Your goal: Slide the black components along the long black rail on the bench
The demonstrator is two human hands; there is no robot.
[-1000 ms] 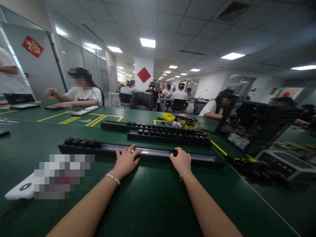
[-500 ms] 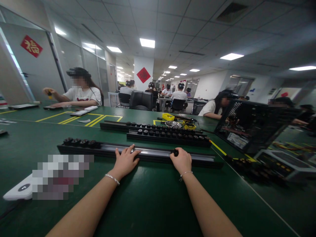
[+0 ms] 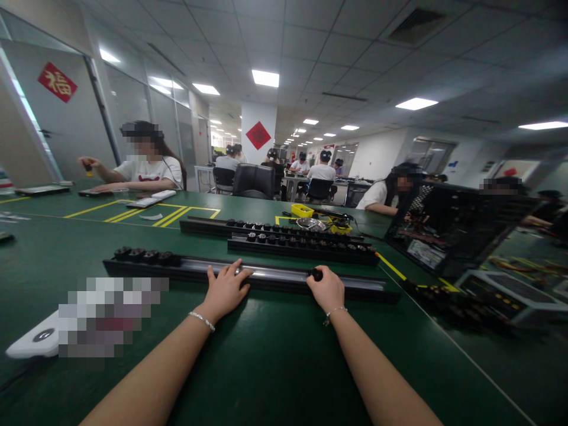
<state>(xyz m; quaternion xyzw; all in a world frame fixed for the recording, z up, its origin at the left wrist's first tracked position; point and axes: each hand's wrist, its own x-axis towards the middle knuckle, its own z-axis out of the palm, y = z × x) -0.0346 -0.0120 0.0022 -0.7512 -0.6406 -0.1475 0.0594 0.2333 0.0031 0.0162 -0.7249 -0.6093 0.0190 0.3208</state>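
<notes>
A long black track rail with a shiny channel lies across the table in front of me. Several round black socket-like modules sit at its left end. My left hand rests on the middle of the rail, fingers spread over its edge and channel. Further right, my right hand pinches a small round black module at the channel. My fingers partly cover this module, and I cannot tell how deeply it sits in the rail.
Two more black rails, a nearer one and a farther one, carry several modules. Beyond are a yellow tray and a metal dish. An open computer case and a power supply stand right. A white device lies left. Co-workers sit around.
</notes>
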